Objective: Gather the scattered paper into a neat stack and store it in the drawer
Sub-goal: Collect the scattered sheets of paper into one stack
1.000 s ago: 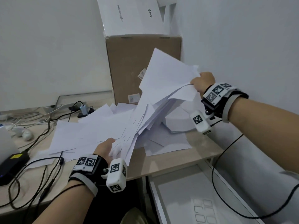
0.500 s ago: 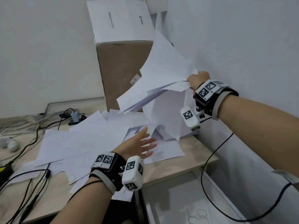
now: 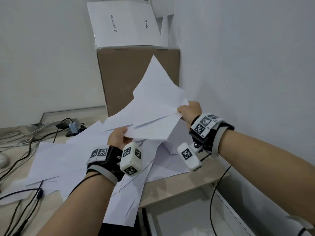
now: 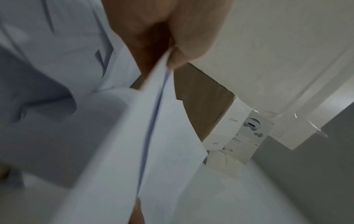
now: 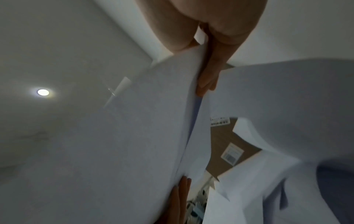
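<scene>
Desk (image 3: 179, 189) is covered w/ loose paper (image 3: 56, 160). A raised bundle of sheets (image 3: 153, 114) is held above it, pinched at the right edge by right hand (image 3: 189, 111), at the near-left edge by left hand (image 3: 117, 138). Open drawer (image 3: 179, 222) is seen below desk front.

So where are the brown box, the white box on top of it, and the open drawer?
brown box (image 3: 122, 79), head view, bare front face.
white box (image 3: 124, 24), head view, middle of its printed face.
drawer (image 3: 179, 222), head view, bare pale floor inside.
</scene>
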`<state>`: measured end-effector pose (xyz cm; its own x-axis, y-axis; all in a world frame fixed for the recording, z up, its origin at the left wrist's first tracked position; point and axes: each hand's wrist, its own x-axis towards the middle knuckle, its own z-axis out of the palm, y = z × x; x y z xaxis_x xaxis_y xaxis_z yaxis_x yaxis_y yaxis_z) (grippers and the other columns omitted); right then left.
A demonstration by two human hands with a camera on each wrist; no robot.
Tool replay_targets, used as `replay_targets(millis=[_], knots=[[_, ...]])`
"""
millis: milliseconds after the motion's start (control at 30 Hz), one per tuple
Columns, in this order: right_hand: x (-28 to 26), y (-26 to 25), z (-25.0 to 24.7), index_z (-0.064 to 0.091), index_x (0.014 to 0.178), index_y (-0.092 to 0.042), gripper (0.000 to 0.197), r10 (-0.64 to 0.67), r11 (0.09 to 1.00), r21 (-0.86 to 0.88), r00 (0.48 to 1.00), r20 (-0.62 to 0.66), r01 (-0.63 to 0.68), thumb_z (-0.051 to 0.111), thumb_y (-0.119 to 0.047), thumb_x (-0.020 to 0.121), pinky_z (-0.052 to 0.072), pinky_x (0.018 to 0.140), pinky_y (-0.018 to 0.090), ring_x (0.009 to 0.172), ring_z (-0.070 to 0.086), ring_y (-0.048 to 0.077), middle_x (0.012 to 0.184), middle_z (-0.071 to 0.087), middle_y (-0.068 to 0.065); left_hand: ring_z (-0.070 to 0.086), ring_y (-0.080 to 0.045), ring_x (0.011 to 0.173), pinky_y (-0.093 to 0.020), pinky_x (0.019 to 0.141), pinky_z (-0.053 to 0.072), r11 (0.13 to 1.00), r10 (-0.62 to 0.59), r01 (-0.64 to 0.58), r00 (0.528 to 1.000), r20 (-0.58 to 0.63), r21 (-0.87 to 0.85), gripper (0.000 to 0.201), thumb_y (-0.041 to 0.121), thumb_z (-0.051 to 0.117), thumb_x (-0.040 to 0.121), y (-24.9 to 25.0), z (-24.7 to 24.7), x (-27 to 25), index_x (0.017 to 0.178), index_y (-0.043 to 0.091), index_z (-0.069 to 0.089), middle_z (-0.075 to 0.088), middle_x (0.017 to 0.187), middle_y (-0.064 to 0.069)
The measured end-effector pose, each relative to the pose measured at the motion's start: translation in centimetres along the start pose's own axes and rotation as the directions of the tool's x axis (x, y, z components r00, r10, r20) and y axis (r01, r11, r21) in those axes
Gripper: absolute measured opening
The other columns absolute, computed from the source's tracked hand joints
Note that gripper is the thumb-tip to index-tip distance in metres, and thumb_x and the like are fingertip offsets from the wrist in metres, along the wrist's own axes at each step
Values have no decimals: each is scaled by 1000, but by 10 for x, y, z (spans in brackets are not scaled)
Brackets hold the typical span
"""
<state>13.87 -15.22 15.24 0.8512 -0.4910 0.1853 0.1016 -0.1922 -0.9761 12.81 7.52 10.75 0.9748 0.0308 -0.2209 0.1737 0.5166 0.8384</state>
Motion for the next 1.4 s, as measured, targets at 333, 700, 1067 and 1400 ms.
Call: replay_targets(millis=[333, 700, 1067, 1400], knots=[[-73, 68, 70, 53, 79, -22, 15, 70, 976, -220, 940, 334, 5, 50, -7, 79, 37, 50, 19, 59, 52, 15, 64, 51, -8, 62, -18, 46, -28, 49, 48, 988, 14, 13, 984, -176, 154, 25, 19, 39, 102, -14, -83, -12, 79, 11, 48, 62, 43, -1], [-90, 105, 82, 59, 70, -11, 58, 69, 964, -264, 931, 358, 30, 62, -68, 72, 51, 75, 33, 74, 64, 23, 74, 65, 9, 44, -28, 102, -35, 82, 34, 769, -120, 311, 929, -351, 559, 40, 7, 44, 100, -36, -150, 16, 133, -14, 42, 49, 127, -26], [-43, 31, 75, 73, 84, -12, 26, -227, 944, -206, 961, 160, 257, 68, -38, 83, 46, 72, 25, 78, 61, 13, 80, 69, -2, 36, -40, 134, -46, 107, 35, 781, -185, 382, 897, -401, 493, 51, 12, 49, 100, -28, -166, 18, 143, -8, 31, 32, 150, -26], [-31, -72, 98, 72, 69, -21, 21, -375, 924, -19, 915, 147, 381, 70, -39, 81, 43, 58, 13, 62, 56, 1, 73, 70, -9, 57, -37, 96, -44, 81, 39, 810, -291, 396, 912, -290, 432, 34, 7, 47, 100, -31, -166, 4, 130, -8, 45, 51, 131, -22]])
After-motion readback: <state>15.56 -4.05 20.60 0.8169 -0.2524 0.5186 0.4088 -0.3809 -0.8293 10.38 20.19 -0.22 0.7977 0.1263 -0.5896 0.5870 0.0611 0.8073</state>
